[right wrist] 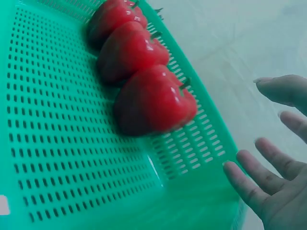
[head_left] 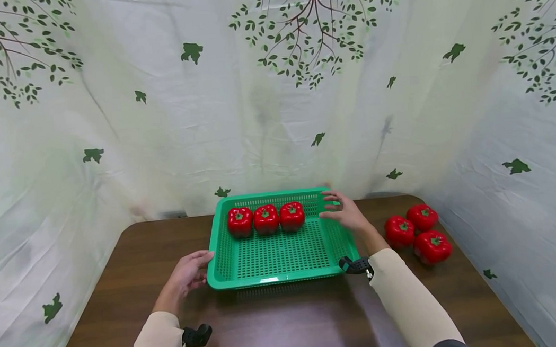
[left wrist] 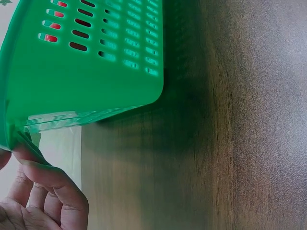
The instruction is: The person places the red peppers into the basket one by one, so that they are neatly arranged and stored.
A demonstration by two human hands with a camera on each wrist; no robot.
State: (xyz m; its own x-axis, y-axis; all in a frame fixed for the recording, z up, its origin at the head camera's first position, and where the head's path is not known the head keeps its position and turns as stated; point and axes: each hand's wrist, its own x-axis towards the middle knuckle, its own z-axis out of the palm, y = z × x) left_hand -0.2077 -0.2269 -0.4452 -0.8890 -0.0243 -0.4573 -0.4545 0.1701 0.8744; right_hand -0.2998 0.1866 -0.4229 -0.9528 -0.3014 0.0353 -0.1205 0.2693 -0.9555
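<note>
A green plastic basket (head_left: pixel 283 253) with slotted walls stands on the brown table. Along its back wall sit three red bell peppers in a row: the left one (head_left: pixel 240 221), the middle one (head_left: pixel 266 219) and the right one (head_left: pixel 292 216). My left hand (head_left: pixel 191 271) pinches the basket's left rim; the left wrist view shows the thumb and fingers (left wrist: pixel 45 175) at that rim. Over the basket's right end is my right hand (head_left: pixel 344 212), its fingers spread and nothing in them. Seen from the right wrist, that hand (right wrist: pixel 273 184) is beside the rim; contact is unclear.
Three more red bell peppers (head_left: pixel 399 232) are grouped on the table (head_left: pixel 278 327) to the right of the basket, near my right forearm. A pale sheet (head_left: pixel 260 116) printed with leaves hangs behind the table and along its sides.
</note>
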